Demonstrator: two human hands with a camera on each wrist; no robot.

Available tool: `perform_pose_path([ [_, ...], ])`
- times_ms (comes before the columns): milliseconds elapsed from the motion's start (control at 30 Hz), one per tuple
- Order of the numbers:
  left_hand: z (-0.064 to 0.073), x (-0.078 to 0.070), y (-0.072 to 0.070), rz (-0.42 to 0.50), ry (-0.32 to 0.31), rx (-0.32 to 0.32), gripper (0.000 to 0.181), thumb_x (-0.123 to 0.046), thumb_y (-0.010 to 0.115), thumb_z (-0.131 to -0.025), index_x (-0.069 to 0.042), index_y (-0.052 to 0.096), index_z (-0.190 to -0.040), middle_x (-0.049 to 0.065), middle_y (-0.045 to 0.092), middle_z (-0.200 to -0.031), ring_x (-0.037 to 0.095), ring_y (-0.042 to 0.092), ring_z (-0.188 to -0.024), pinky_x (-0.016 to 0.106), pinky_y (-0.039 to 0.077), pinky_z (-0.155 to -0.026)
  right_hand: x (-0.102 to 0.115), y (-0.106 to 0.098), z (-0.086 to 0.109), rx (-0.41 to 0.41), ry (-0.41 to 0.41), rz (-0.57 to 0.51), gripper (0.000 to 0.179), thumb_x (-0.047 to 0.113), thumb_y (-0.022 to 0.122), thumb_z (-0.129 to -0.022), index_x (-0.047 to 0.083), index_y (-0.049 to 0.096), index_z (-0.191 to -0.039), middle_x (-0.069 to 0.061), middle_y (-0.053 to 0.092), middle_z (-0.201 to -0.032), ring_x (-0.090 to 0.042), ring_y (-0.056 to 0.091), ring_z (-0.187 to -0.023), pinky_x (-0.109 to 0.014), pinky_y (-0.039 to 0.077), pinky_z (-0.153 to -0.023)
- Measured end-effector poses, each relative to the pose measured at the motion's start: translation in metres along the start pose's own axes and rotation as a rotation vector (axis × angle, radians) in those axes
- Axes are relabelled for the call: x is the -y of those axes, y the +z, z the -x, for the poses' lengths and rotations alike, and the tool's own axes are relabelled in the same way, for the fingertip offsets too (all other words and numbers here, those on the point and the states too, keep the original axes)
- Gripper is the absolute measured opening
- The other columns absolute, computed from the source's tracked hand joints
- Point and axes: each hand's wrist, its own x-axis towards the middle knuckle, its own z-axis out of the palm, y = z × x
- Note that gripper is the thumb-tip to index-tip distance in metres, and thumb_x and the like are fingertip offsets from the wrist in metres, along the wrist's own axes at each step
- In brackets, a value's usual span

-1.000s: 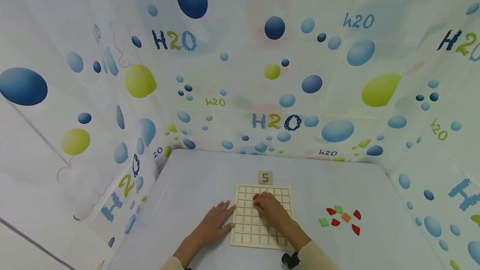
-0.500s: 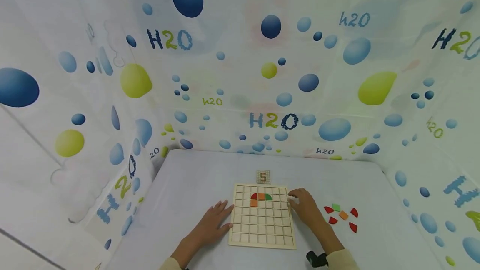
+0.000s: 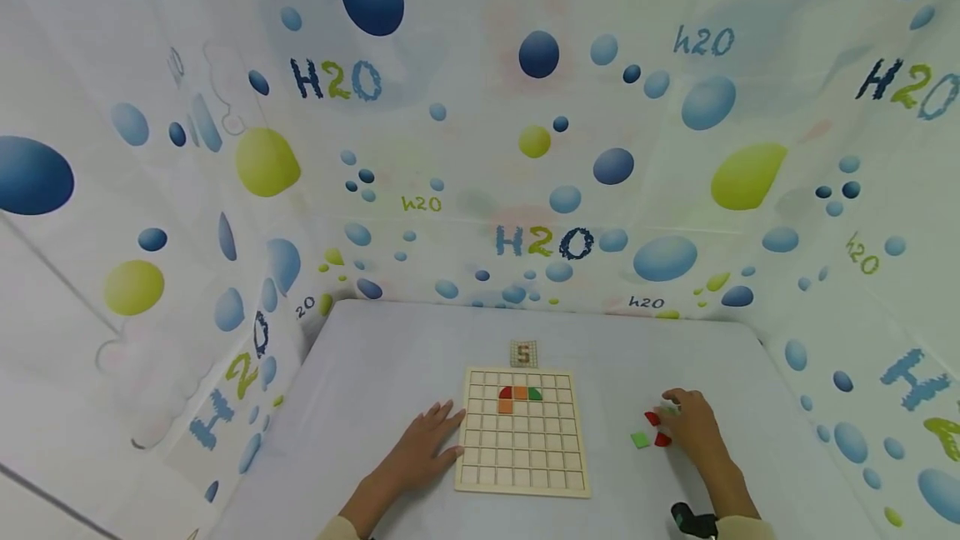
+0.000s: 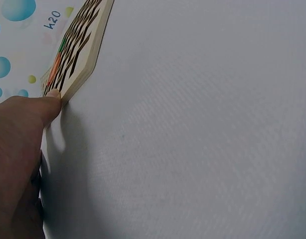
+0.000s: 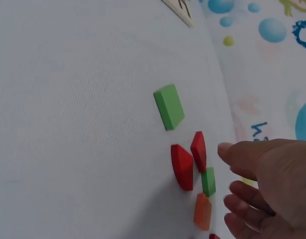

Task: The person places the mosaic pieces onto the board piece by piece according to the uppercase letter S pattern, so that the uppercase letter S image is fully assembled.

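Note:
A wooden grid board [image 3: 522, 457] lies on the table. Its upper cells hold a red quarter-round tile [image 3: 506, 393], two orange square tiles [image 3: 506, 407] and a green quarter-round tile [image 3: 535, 394]. My left hand [image 3: 420, 448] rests at the board's left side with fingers spread, the thumb touching its edge in the left wrist view. My right hand [image 3: 693, 432] hovers over the loose tiles, fingers loosely bent, nothing seen in its grasp. Beside it, the right wrist view has two red quarter-round tiles [image 5: 182, 169], two green square tiles [image 5: 169, 107] and an orange square tile [image 5: 203, 213].
A small card with a gridded S-like figure [image 3: 523, 354] lies just behind the board. White table cloth [image 3: 360, 390] surrounds everything, and a printed curtain [image 3: 450, 148] stands at the back and sides. A dark wrist camera [image 3: 693, 521] sits on the right wrist.
My right hand has left the board and moved right to the loose tiles. The red tile it was touching now sits uncovered on the board. The left hand stays in place.

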Motion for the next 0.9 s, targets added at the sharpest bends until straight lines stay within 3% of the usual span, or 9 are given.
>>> perform_pose_path([
  [267,0.0,0.004,0.002,0.0,-0.007,0.008,0.064,-0.045,0.06,-0.107,-0.014,0.046,-0.16,0.017,0.037,-0.169,0.044,0.031,-0.157,0.066,0.026,-0.126,-0.022,-0.02,0.009,0.002,0.076,0.061,0.045,0.017,0.07,-0.097,-0.017,0.059,-0.124,-0.037,0.059,-0.109,-0.047,0.061,-0.098,-0.062,0.055,-0.086],
  [467,0.0,0.004,0.001,-0.004,-0.012,0.015,0.064,-0.045,0.06,-0.107,-0.014,0.046,-0.161,0.017,0.036,-0.169,0.043,0.031,-0.157,0.065,0.026,-0.126,-0.037,-0.023,0.009,-0.063,0.233,0.074,0.054,0.024,0.068,-0.098,-0.017,0.053,-0.13,-0.042,0.055,-0.118,-0.055,0.058,-0.104,-0.061,0.059,-0.083],
  [600,0.0,0.004,0.001,-0.007,-0.015,0.016,0.064,-0.046,0.059,-0.106,-0.015,0.046,-0.161,0.017,0.036,-0.17,0.043,0.031,-0.157,0.065,0.026,-0.126,-0.045,-0.02,0.006,-0.062,0.304,0.062,0.052,0.023,0.067,-0.099,-0.018,0.053,-0.127,-0.042,0.054,-0.116,-0.054,0.057,-0.103,-0.058,0.059,-0.081],
  [767,0.001,0.002,0.0,0.007,0.004,0.002,0.064,-0.046,0.059,-0.107,-0.013,0.046,-0.16,0.019,0.038,-0.168,0.045,0.032,-0.156,0.067,0.027,-0.124,-0.046,-0.017,0.003,-0.08,0.281,0.056,0.034,0.01,0.067,-0.099,-0.018,0.057,-0.117,-0.037,0.058,-0.106,-0.048,0.059,-0.096,-0.056,0.058,-0.082],
  [900,0.0,0.002,-0.001,0.011,0.005,0.005,0.064,-0.046,0.058,-0.107,-0.014,0.046,-0.16,0.019,0.037,-0.169,0.045,0.031,-0.156,0.067,0.027,-0.125,-0.045,-0.018,0.001,-0.03,0.209,0.033,0.029,0.0,0.064,-0.097,-0.018,0.06,-0.12,-0.038,0.06,-0.109,-0.049,0.061,-0.101,-0.06,0.057,-0.09],
])
